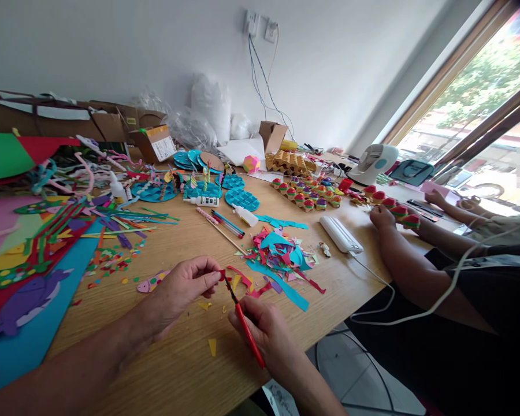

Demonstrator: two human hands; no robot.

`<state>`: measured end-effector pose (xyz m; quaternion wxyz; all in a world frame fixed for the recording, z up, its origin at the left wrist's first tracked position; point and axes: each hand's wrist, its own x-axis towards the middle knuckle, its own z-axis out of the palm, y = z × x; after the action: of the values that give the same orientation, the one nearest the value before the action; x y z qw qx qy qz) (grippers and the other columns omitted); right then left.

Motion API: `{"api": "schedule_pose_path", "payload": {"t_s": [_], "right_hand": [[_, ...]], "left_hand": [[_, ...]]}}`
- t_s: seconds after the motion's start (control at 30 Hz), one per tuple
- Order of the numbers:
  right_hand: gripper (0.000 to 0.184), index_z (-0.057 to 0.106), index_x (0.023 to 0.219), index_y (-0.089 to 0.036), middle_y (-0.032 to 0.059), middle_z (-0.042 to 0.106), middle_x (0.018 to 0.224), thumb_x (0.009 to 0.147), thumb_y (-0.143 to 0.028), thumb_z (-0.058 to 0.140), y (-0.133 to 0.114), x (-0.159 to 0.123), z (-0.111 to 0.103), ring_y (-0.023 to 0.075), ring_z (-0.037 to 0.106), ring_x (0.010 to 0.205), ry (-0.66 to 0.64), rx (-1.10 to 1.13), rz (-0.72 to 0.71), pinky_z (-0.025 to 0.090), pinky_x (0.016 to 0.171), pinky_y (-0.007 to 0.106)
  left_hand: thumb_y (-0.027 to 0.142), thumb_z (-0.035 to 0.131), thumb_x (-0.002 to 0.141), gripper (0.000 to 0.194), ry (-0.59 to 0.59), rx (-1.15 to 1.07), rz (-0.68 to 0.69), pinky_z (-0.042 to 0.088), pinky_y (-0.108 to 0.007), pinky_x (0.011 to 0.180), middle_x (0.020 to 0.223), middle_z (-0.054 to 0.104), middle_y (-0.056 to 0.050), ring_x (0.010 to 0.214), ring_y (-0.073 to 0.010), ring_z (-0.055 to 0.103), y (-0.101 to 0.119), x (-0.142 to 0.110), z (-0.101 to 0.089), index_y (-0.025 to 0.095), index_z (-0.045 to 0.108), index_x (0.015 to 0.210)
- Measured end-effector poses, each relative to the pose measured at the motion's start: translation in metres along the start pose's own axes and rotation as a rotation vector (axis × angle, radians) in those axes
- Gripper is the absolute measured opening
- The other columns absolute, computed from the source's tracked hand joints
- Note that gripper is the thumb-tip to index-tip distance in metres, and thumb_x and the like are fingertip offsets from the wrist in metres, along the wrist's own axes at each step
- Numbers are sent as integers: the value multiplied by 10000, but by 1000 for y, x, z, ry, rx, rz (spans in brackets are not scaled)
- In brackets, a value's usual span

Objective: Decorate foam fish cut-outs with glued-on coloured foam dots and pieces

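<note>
Near the table's front edge, my left hand [190, 283] pinches a small piece of red paper [222, 275] between thumb and fingertips. My right hand [268, 326] is closed around the red handles of a pair of scissors [245, 328], whose dark blades reach up to the red paper. Just left of my left hand lies a spotted pink paper fish [149, 283], partly covered by it. A heap of coloured paper scraps [281, 249] spreads beyond my right hand. Below the blades, a yellow paper scrap [212, 346] rests on the wood.
Coloured sheets with a purple paper whale [30, 300] cover the left side. Glue bottles [245, 215] and pens [227, 224] lie mid-table. A white power strip [341, 234] trails a cable at right. There a co-worker's hand [382, 218] holds a painted egg-carton strip [399, 211].
</note>
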<state>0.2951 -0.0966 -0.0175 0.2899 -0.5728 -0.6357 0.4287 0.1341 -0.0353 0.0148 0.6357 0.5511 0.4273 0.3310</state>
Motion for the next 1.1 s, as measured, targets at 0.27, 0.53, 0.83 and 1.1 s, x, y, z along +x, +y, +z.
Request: {"api": "schedule_pose_path", "payload": {"t_s": [0.27, 0.53, 0.83, 1.1], "right_hand": [[293, 380, 594, -178, -58, 331, 550, 806, -354, 480, -3, 0, 0, 69, 285, 515, 1, -16, 6, 227, 449, 190], [301, 368, 608, -179, -61, 323, 564, 813, -372, 474, -7, 1, -1, 71, 271, 535, 0, -7, -22, 226, 461, 196], [326, 353, 591, -180, -61, 319, 546, 807, -387, 482, -5, 1, -2, 70, 269, 524, -1, -29, -20, 220, 450, 200], [338, 356, 596, -181, -63, 313, 553, 803, -413, 488, -2, 0, -3, 70, 262, 521, -16, -46, -17, 210, 447, 203]], "left_hand": [[326, 578, 682, 166, -13, 30, 4, 348, -229, 580, 612, 484, 42, 594, -101, 412, -2, -1, 0, 161, 561, 687], [371, 584, 648, 209, -103, 88, -38, 332, -240, 566, 596, 476, 39, 577, -110, 406, 4, 1, -1, 164, 557, 670], [363, 580, 639, 199, -79, 107, -45, 339, -241, 573, 608, 483, 37, 583, -113, 408, 6, 0, -3, 169, 543, 665], [366, 583, 666, 200, -58, 106, -31, 348, -238, 573, 601, 479, 43, 584, -111, 420, 2, 2, -7, 171, 541, 657]]}}
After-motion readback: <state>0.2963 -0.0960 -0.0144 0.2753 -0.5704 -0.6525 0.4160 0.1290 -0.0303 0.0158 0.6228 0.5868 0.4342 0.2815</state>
